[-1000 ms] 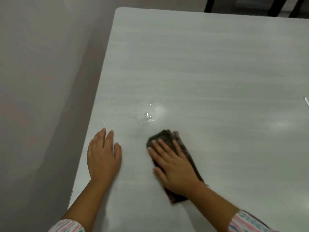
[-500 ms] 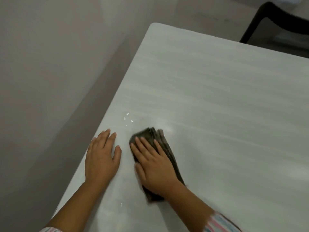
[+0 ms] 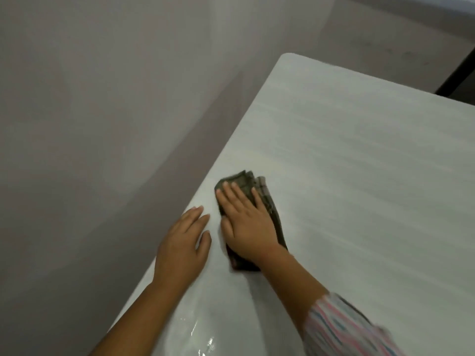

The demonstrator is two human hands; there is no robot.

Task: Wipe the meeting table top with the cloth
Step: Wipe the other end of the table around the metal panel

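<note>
Now the flat right hand (image 3: pixel 246 227) has slid the cloth (image 3: pixel 244 182) over the droplets, likely clearing them. Left hand (image 3: pixel 182 245) lies flat on the table (image 3: pixel 359 176).

Chair leg (image 3: pixel 455 80): black, slanted, at 2 o'clock by the frame edge. Floor (image 3: pixel 102 124): plain grey, 7 to 12 o'clock.

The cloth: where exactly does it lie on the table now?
In the head view, the dark cloth lies flat under the right hand, near the left edge of the table, just right of the left hand.
</note>
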